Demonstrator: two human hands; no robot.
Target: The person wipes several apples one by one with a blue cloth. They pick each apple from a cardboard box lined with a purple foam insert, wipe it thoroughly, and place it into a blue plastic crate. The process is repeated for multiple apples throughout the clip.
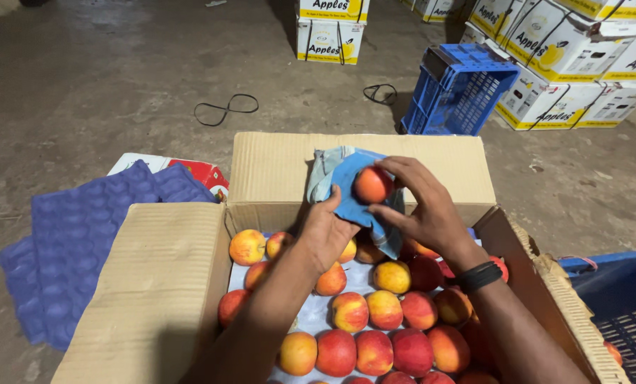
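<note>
Apple [372, 185] and blue cloth [348, 190] in both hands [375, 213]

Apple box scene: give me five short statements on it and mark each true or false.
1. Both hands hold one apple in a blue cloth. True.
2. The cardboard box is empty. False: apples lie in it.
3. The right hand has a black band at its wrist. True.
4. A blue crate stands beyond the box. True.
5. Purple trays lie right of the box. False: left.
</note>
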